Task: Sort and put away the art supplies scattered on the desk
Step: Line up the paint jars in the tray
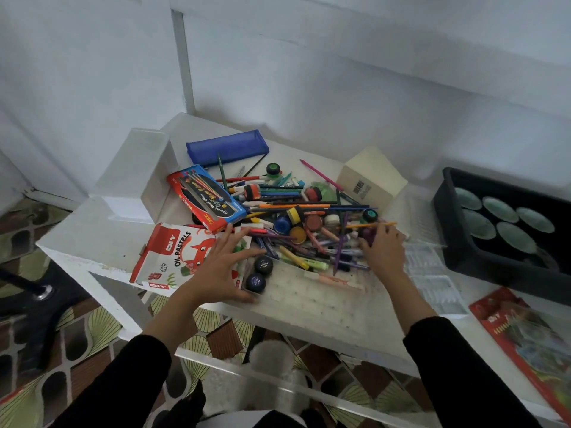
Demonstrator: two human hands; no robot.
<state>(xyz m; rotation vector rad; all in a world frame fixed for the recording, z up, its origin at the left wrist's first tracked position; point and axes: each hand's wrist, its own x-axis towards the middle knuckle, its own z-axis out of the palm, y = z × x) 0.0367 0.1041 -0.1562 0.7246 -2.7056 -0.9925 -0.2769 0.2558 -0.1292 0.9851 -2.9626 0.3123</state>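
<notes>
A heap of pens, pencils, markers and small paint jars (309,223) covers the middle of the white desk (92,236). My left hand (221,267) lies with fingers spread on a red and white oil pastels box (168,254), its thumb next to two black paint jars (262,265). At the heap's right side, the fingers of my right hand (384,251) curl round a small purple jar (367,234). A red pencil box (207,197) and a blue pencil case (227,146) lie further back.
A white open container (139,168) stands at the back left and a cream box (372,177) at the back right. A black bin (457,236) with green discs sits at the right, with a clear plastic insert (432,279) and a red pencil pack (525,329) nearer me.
</notes>
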